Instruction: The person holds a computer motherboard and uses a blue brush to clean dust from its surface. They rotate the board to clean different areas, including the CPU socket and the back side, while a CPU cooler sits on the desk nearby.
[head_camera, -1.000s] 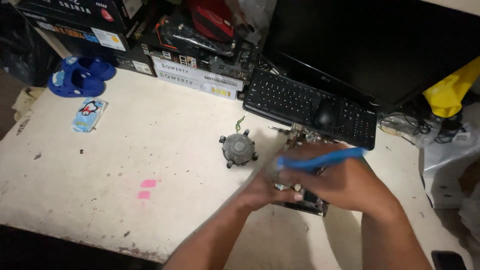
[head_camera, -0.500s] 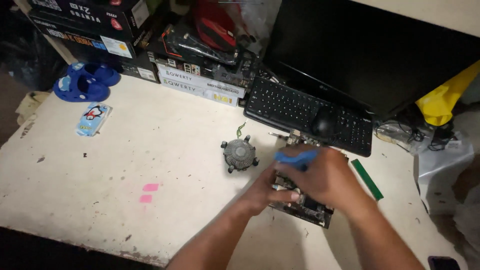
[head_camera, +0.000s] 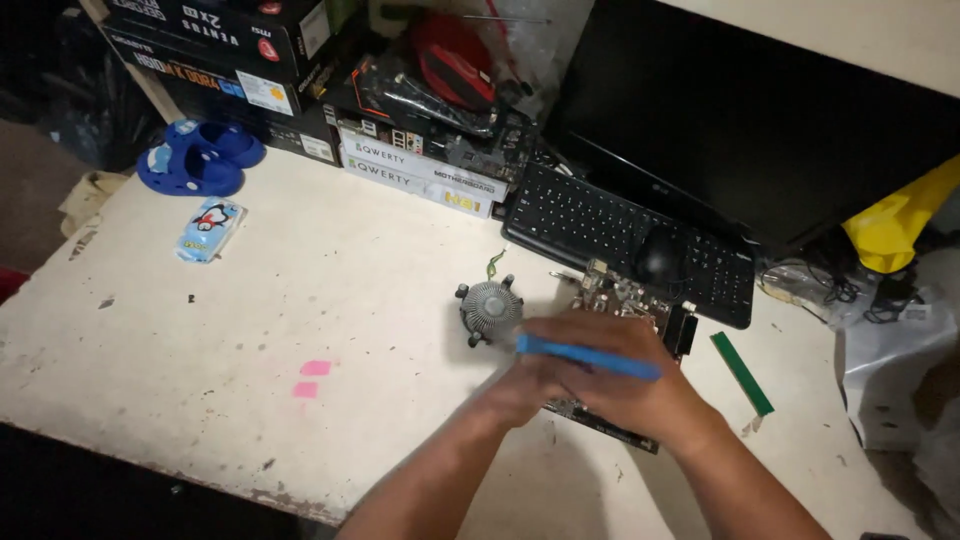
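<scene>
A dark circuit board lies on the white table, mostly covered by both hands. My right hand grips a blue tool that lies across the knuckles and points left. My left hand sits under and beside it, pressed on the board's near left edge; its fingers are hidden. A round grey cooler fan with black legs stands just left of the board, close to the tool's tip.
A black keyboard with a mouse on it lies behind the board, under a dark monitor. A green stick lies right of it. Stacked boxes, blue sandals, a small packet and pink marks lie left.
The blue tool has swung from pointing right to lying leftward across my right hand. Both hands stay on the board. The view has shifted a little.
</scene>
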